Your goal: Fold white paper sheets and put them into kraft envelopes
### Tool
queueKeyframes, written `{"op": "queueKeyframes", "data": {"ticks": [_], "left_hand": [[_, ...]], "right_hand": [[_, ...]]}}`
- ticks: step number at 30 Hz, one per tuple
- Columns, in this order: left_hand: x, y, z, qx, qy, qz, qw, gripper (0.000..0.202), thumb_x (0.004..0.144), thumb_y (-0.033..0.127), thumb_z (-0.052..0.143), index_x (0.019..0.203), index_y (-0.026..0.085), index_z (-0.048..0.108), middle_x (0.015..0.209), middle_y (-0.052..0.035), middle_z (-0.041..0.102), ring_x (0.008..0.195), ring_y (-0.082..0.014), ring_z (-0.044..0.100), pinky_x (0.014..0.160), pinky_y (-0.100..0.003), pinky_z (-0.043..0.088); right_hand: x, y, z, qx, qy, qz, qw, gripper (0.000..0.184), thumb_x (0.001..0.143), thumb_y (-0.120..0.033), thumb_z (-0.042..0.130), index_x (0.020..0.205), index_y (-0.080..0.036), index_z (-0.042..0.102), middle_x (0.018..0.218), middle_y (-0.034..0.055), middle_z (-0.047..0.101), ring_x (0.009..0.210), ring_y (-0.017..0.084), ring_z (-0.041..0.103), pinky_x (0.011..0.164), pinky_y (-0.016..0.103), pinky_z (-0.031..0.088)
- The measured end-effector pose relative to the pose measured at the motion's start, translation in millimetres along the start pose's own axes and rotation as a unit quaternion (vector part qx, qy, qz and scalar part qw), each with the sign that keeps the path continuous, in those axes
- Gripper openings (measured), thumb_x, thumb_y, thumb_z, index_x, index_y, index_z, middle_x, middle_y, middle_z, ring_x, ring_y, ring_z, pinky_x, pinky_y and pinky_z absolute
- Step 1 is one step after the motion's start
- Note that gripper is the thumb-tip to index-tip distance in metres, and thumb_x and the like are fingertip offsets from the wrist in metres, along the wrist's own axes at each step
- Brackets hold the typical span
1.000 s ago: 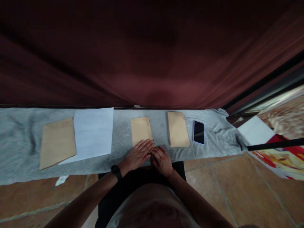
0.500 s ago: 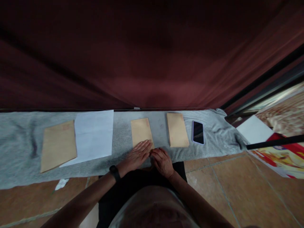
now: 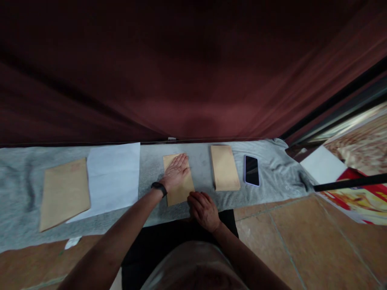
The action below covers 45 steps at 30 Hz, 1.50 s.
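A brown envelope (image 3: 181,191) lies on the grey cloth (image 3: 151,169) straight ahead of me. My left hand (image 3: 175,171) rests flat on its upper part, fingers stretched out and together, a black band on the wrist. My right hand (image 3: 203,209) sits at the envelope's lower right corner, fingers curled down against the cloth; whether it pinches the edge I cannot make out. A second brown envelope (image 3: 225,167) lies just to the right, and a dark phone (image 3: 252,170) beyond it.
A white sheet (image 3: 111,177) and a larger brown envelope (image 3: 65,193) lie on the cloth to the left. A dark red curtain (image 3: 181,80) hangs behind. Tiled floor (image 3: 302,241), a white paper (image 3: 322,165) and a colourful printed sheet (image 3: 359,199) are at the right.
My left hand slid away from me up the middle envelope, from its near end to its far part. My right hand stayed at the near corner. The view shifted slightly.
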<state>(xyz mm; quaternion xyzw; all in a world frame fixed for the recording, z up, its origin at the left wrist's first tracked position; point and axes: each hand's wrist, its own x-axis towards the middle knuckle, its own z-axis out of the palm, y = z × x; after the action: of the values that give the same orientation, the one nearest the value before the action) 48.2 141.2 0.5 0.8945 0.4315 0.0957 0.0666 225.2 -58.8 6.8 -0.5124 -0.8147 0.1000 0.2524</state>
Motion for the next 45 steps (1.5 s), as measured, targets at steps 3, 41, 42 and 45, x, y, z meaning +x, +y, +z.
{"op": "queueKeyframes", "data": {"ticks": [3,41,42,45], "left_hand": [[9.0,-2.7,-0.3,-0.001,0.011,-0.017,1.0,0.068,0.106,0.043,0.027,0.162,0.006,0.032,0.169,-0.0185,0.033,0.16,-0.0287,0.023,0.131,-0.05,0.021],[-206.6,65.6,-7.6,0.027,0.026,0.038,0.999,0.074,0.105,0.049,0.042,0.167,0.015,0.021,0.167,-0.0164,0.038,0.155,-0.0292,0.037,0.127,-0.047,0.034],[-209.4,65.3,-8.3,0.027,0.028,0.032,0.999,0.074,0.105,0.049,0.041,0.167,0.014,0.022,0.166,-0.0169,0.039,0.154,-0.0297,0.038,0.126,-0.048,0.035],[-208.8,69.6,-12.3,0.027,0.027,0.01,0.999,0.069,0.105,0.049,0.04,0.162,0.011,0.033,0.162,-0.0195,0.046,0.151,-0.0331,0.043,0.123,-0.05,0.038]], "right_hand": [[0.1,-0.5,1.8,-0.006,0.004,0.002,1.0,0.052,0.098,-0.019,0.056,0.15,-0.022,0.054,0.15,0.009,0.061,0.136,0.023,0.058,0.123,0.044,0.039],[-17.0,-8.1,5.6,-0.042,0.011,0.019,0.999,0.052,0.105,-0.024,0.051,0.157,-0.018,0.046,0.156,0.012,0.055,0.143,0.027,0.052,0.125,0.052,0.035],[-19.4,-4.0,2.3,-0.045,0.014,0.025,0.999,0.052,0.105,-0.023,0.05,0.157,-0.018,0.047,0.156,0.0117,0.056,0.142,0.027,0.053,0.125,0.052,0.035],[-21.0,-1.0,-3.7,-0.04,0.019,0.061,0.997,0.048,0.104,-0.02,0.05,0.152,-0.019,0.052,0.152,0.0113,0.059,0.138,0.028,0.054,0.121,0.051,0.037]]}}
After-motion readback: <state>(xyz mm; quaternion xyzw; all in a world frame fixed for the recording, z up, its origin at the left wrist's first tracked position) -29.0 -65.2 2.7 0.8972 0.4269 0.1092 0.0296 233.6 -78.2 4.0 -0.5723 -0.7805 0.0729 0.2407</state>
